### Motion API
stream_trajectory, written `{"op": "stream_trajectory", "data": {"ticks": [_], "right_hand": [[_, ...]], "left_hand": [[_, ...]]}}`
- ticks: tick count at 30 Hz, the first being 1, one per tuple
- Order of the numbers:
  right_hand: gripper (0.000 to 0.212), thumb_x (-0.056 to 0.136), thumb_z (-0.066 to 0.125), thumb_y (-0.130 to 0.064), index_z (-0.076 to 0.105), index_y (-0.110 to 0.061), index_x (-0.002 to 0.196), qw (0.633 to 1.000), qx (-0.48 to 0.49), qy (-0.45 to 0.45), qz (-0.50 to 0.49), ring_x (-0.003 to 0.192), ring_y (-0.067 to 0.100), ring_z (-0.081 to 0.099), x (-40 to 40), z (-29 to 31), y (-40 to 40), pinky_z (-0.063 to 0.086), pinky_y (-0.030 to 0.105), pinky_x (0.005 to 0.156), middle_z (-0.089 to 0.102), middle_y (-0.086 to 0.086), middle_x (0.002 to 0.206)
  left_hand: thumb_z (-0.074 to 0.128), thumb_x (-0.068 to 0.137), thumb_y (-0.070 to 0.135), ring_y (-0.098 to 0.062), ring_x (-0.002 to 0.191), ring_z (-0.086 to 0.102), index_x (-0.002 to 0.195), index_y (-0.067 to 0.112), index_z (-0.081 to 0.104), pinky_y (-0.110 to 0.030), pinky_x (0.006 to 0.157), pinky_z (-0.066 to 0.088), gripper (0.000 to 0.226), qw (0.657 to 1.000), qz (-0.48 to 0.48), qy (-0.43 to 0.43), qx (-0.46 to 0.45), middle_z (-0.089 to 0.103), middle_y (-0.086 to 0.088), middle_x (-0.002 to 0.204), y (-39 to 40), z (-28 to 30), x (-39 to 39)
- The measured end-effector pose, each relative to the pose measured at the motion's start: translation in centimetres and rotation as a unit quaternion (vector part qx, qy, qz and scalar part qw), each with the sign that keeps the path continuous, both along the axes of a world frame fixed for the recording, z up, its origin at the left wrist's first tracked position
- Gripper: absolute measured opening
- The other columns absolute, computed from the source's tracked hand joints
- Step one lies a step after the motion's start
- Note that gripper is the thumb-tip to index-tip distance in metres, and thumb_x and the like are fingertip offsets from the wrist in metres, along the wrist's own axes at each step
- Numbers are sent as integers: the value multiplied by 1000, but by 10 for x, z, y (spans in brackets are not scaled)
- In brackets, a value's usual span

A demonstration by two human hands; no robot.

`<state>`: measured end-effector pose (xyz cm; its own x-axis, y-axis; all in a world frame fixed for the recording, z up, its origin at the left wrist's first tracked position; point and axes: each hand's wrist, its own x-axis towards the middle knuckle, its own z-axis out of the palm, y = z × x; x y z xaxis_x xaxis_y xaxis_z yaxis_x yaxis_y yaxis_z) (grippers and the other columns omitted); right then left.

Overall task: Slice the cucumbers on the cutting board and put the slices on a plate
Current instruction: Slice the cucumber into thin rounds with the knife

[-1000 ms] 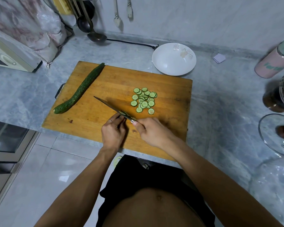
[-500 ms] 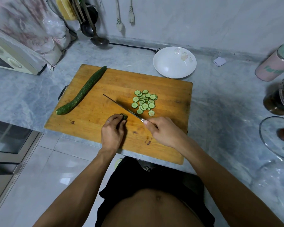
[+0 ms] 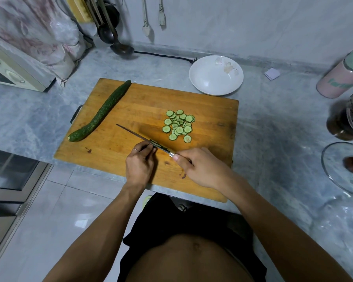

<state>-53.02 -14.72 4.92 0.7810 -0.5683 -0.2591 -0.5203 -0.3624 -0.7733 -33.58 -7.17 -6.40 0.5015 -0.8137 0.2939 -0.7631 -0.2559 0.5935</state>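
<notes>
- Head view: a wooden cutting board (image 3: 130, 110) lies on a grey marbled bench (image 3: 273, 123), its long sides running from 9 o'clock to 3 o'clock.
- A whole cucumber (image 3: 102, 112) rests on the board's left part, long axis running from 7 o'clock, where its pale cut end lies, up to 1 o'clock, where the tip reaches the board's far edge.
- The right hand (image 3: 202, 167) is clenched round the handle of a knife (image 3: 139, 137); the blade points toward 10 o'clock and its edge is down at the board.
- The left hand (image 3: 140, 161) sits just left of the blade with fingertips curled, pinching a small cucumber stub (image 3: 154, 143) against the board. Little of the stub shows, so which way it lies cannot be told.
- A heap of cucumber slices (image 3: 178, 125) lies flat and overlapping at 1 o'clock from the hands, near the board's middle, apart from the blade.
- A white plate (image 3: 216, 75) with a faint flower print stands on the bench at 12 o'clock, just off the board's far right corner, holding no slices.
- A pink flask (image 3: 340, 78) with a mint-green cap lies tilted at 2 o'clock; it bears green lettering too blurred to read.
- A glass lid (image 3: 344, 169) sits at 3 o'clock.
</notes>
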Motion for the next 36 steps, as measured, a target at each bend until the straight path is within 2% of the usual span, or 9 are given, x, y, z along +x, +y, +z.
{"op": "stream_trajectory", "data": {"ticks": [5, 7, 13, 16, 19, 22, 26, 30, 36], "right_hand": [[44, 106, 39, -43, 62, -15, 81, 1000, 6, 4, -5, 64, 27, 60, 4, -5, 3, 46, 44, 56, 62, 14, 70], [48, 106, 39, -44, 62, -8, 85, 1000, 8, 3, -8, 58, 22, 54, 6, -9, 2, 39, 38, 53, 63, 19, 73], [49, 105, 41, -43, 50, -11, 70, 999, 24, 1, -25, 54, 26, 46, 13, -11, 2, 30, 35, 53, 49, 10, 63], [49, 105, 40, -45, 58, -8, 80, 999, 30, 23, -31, 54, 14, 38, 21, -15, 2, 29, 30, 54, 41, 5, 65], [48, 105, 40, -45, 66, -7, 93, 998, 22, 34, -41, 51, 18, 39, 31, -21, 2, 30, 29, 53, 44, 5, 64], [46, 105, 40, -45, 63, -10, 86, 999, 4, 33, -42, 51, 23, 45, 34, -26, 1, 33, 31, 52, 53, 8, 65], [44, 106, 42, -40, 56, -11, 76, 999, -2, 23, -36, 46, 18, 41, 30, -24, -6, 31, 30, 48, 43, 1, 56], [47, 105, 44, -41, 58, -6, 77, 999, -22, 12, -30, 48, 20, 38, 28, -26, -15, 28, 31, 50, 43, 7, 57], [44, 98, 56, -47, 70, -9, 116, 994, -105, 15, -28, 73, 22, 66, 9, -16, -31, 55, 42, 66, 72, 10, 90]], "left_hand": [[72, 84, 2, -25, 79, 66, 91, -3, 75, -12, 74, 39, 9, 1000, 1, -5, -3, 70, -14, 100, 1, 1, 0], [71, 83, 1, -25, 79, 66, 91, -2, 75, -12, 74, 39, 10, 1000, -2, -6, -3, 70, -14, 101, 0, 1, 1], [68, 83, -2, -24, 80, 65, 92, -4, 75, -12, 74, 39, 12, 1000, -2, 9, -9, 70, -15, 103, 0, -2, 0], [61, 84, 7, -26, 78, 65, 89, -3, 75, -16, 70, 40, 17, 1000, -8, 1, -10, 69, -15, 101, 0, 0, 0], [62, 84, 5, -29, 76, 65, 88, -3, 74, -18, 67, 39, 15, 1000, -8, -2, -3, 70, -14, 101, 0, 1, 0], [66, 84, 2, -29, 78, 66, 91, -2, 75, -23, 68, 43, 12, 1000, -7, -1, 8, 70, -14, 103, 0, -1, 1], [69, 84, 0, -25, 82, 67, 98, 0, 75, -26, 73, 51, 15, 1000, 1, 7, 13, 70, -11, 107, 0, 0, 2], [69, 86, 3, -26, 86, 68, 101, 1, 75, -26, 75, 52, 16, 1000, 9, 8, 12, 71, -10, 107, -1, 8, 0], [66, 89, 9, -24, 101, 64, 106, 5, 73, -20, 86, 44, 19, 999, 32, 15, -6, 69, -8, 113, -1, 25, 4]]}}
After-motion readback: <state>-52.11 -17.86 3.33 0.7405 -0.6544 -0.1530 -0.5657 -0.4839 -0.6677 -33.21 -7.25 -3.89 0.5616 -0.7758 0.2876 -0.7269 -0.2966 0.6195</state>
